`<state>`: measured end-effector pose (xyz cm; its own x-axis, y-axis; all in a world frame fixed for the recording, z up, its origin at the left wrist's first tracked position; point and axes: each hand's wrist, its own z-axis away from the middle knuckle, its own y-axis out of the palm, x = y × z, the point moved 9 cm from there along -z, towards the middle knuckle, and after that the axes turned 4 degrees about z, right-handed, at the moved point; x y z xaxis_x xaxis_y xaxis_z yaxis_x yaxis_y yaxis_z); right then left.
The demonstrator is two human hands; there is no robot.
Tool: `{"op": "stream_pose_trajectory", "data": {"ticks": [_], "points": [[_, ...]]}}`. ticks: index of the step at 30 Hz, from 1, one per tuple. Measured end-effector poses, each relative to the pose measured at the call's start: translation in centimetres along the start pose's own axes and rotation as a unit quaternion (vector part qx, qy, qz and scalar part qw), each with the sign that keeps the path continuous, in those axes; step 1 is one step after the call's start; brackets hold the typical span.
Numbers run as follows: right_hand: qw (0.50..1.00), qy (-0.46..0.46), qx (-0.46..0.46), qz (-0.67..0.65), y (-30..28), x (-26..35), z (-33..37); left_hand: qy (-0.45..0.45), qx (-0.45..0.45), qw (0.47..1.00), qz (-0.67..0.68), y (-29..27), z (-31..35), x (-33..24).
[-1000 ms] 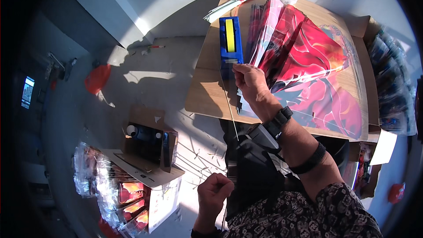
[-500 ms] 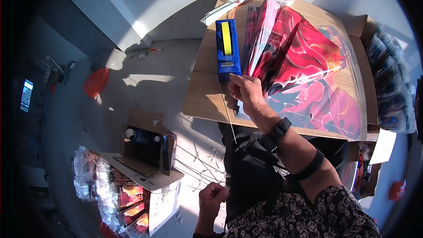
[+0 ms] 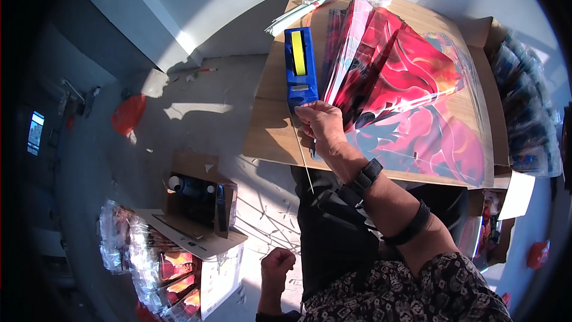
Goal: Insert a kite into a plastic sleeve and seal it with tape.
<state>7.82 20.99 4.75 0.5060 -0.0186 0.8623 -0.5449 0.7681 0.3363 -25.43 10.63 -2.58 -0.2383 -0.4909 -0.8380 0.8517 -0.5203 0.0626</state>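
My right hand (image 3: 325,122) is at the front end of a blue tape dispenser (image 3: 298,83) that carries a yellow roll. Its fingers are pinched together at the dispenser's edge; what is between them, if anything, is hidden. A thin pale stick (image 3: 307,170) runs past the fingertips and out over the table's front edge. Just right of the hand, a fanned stack of red printed sheets (image 3: 411,71) lies on a clear, pink-patterned sheet (image 3: 432,143). My left hand (image 3: 277,265) hangs low, fingers curled closed, away from the table; its inside cannot be seen.
A bundle of pale sticks (image 3: 307,11) lies at the far edge of the wooden table (image 3: 262,134). Cardboard boxes (image 3: 494,95) with bagged goods flank its right side. An open carton (image 3: 196,164) and packed bags (image 3: 143,256) are at lower left. A red bag (image 3: 129,113) lies on the floor.
My right hand has shifted slightly left and nearer, staying at the dispenser's front end. My left hand has moved a little left, still closed. The whole view has shifted slightly.
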Motion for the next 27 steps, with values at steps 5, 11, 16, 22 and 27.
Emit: {"op": "stream_pose_trajectory", "data": {"ticks": [5,11,16,22,27], "points": [[0.995,-0.086,0.04,-0.045,-5.5,5.2,2.5,0.02,0.021,0.999,0.032,-0.1,-1.8,-1.2],[0.99,-0.116,-0.013,-0.08,-20.8,10.4,8.2,0.061,0.128,0.987,-0.071,5.9,-3.8,-7.2],[0.965,-0.14,-0.124,-0.184,-34.7,9.5,15.0,0.213,0.271,0.91,-0.232,15.0,-4.8,-12.7],[0.948,-0.149,-0.228,-0.167,-43.1,5.6,21.2,0.243,0.318,0.87,-0.286,21.7,-5.8,-15.4],[0.944,-0.155,-0.284,-0.058,-44.9,5.3,22.6,0.259,0.33,0.833,-0.361,24.6,-7.5,-15.6]]}}
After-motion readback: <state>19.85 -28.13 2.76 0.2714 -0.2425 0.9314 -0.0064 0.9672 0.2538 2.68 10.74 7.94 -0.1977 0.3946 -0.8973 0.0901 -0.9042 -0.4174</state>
